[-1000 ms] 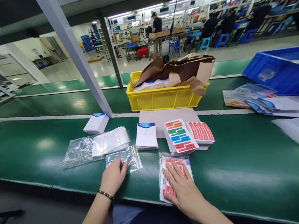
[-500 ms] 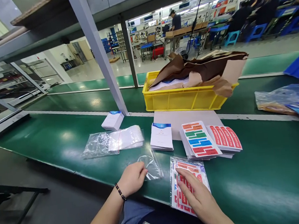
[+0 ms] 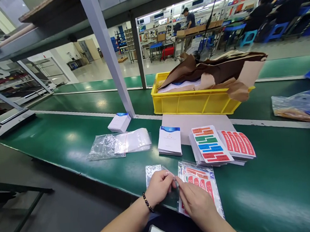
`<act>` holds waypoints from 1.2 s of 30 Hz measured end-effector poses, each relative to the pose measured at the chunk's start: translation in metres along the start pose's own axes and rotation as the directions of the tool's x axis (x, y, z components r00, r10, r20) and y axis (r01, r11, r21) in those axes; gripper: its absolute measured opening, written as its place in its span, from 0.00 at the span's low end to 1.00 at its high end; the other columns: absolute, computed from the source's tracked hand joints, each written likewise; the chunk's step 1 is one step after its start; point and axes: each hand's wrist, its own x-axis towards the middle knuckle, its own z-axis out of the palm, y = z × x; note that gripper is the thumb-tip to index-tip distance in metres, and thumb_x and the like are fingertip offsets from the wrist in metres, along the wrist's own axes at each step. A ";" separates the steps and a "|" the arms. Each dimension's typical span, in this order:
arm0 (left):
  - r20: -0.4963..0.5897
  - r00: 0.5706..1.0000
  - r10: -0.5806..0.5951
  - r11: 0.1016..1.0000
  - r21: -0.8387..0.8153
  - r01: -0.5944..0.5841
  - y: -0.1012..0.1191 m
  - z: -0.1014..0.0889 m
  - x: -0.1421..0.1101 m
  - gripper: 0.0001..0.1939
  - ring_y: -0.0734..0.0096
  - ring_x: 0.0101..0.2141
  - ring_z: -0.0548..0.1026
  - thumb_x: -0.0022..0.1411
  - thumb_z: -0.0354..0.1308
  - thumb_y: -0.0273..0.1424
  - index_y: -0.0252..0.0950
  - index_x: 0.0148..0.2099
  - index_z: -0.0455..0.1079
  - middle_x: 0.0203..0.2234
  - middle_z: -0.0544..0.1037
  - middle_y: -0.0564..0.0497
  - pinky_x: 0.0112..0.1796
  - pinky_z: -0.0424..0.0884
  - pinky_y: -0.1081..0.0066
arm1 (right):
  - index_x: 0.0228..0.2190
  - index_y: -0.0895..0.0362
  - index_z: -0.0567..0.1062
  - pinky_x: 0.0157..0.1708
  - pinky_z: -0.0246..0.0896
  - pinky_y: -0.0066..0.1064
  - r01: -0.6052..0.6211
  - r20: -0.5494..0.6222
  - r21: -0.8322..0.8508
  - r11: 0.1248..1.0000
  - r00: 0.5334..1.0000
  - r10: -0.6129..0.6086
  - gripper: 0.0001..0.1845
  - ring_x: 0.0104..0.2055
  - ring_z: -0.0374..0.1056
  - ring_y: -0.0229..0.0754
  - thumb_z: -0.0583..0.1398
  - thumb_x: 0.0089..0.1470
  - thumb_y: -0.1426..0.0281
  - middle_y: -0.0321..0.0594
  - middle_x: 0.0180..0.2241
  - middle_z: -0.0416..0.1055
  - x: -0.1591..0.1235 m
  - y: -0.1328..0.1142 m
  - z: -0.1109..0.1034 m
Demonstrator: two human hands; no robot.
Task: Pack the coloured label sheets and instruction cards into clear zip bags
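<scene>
My left hand [image 3: 160, 187], with a beaded bracelet at the wrist, is closed on a clear plastic bag [image 3: 153, 170] at the front of the green bench. Against its fingertips, my right hand [image 3: 197, 200] pinches the edge of the same bag. Beneath and beside my right hand lies a filled clear bag with red and orange label sheets [image 3: 198, 175]. Beyond my hands stand a stack of white booklets [image 3: 169, 140] with blue tops, a stack of coloured label sheets [image 3: 210, 144] and a stack of red label sheets [image 3: 238, 145]. A pile of clear bags [image 3: 132, 141] lies left of the booklets.
A yellow crate [image 3: 197, 103] holding brown paper stands behind the stacks. A smaller booklet stack [image 3: 119, 123] sits by a grey post [image 3: 110, 58]. A scale [image 3: 10, 122] is at the far left, and bagged items [image 3: 299, 106] lie at the right.
My left hand has moved right with the clear bag. My right hand has shifted from over the filled bag to meet it, and its fingers have closed on the bag's edge.
</scene>
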 end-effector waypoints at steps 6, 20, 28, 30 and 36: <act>-0.052 0.993 0.108 0.992 0.064 -0.104 0.004 0.007 -0.007 0.15 0.79 0.19 0.60 0.55 0.51 0.38 0.32 0.23 0.63 0.15 0.64 0.56 0.22 0.57 0.78 | 0.33 0.57 0.67 0.27 0.59 0.29 -0.247 0.183 0.274 0.929 0.962 0.202 0.07 0.29 0.63 0.38 0.51 0.54 0.70 0.39 0.27 0.66 0.013 -0.005 -0.022; -0.019 0.968 0.252 0.903 0.364 -0.228 0.002 0.006 -0.010 0.16 0.80 0.18 0.57 0.56 0.48 0.30 0.33 0.17 0.58 0.13 0.59 0.57 0.22 0.53 0.77 | 0.17 0.57 0.62 0.27 0.46 0.31 -0.172 -0.011 -0.145 0.974 0.985 0.172 0.16 0.25 0.53 0.39 0.47 0.54 0.73 0.38 0.19 0.57 0.018 -0.010 -0.007; 0.072 0.963 0.259 0.939 0.213 -0.268 0.008 -0.002 -0.009 0.18 0.79 0.21 0.59 0.59 0.44 0.35 0.32 0.21 0.61 0.16 0.61 0.55 0.25 0.57 0.77 | 0.21 0.57 0.63 0.24 0.47 0.28 -0.054 0.133 0.095 0.994 0.990 0.041 0.14 0.24 0.53 0.36 0.46 0.56 0.72 0.37 0.21 0.58 0.019 0.002 -0.013; 0.142 0.953 0.267 0.940 0.178 -0.290 0.008 -0.005 -0.011 0.17 0.78 0.22 0.60 0.60 0.44 0.35 0.32 0.22 0.62 0.17 0.62 0.55 0.26 0.57 0.77 | 0.22 0.57 0.63 0.22 0.47 0.26 -0.133 0.263 0.227 0.965 0.962 0.070 0.13 0.23 0.54 0.35 0.48 0.56 0.69 0.35 0.21 0.59 0.019 0.003 -0.020; 0.398 0.864 0.309 0.936 0.034 -0.351 0.013 -0.013 -0.016 0.17 0.79 0.20 0.58 0.58 0.48 0.38 0.32 0.22 0.60 0.17 0.60 0.55 0.23 0.56 0.78 | 0.17 0.58 0.60 0.22 0.47 0.24 -0.441 0.564 0.664 0.603 0.826 -0.017 0.19 0.21 0.52 0.31 0.49 0.56 0.63 0.31 0.18 0.55 0.021 -0.001 -0.037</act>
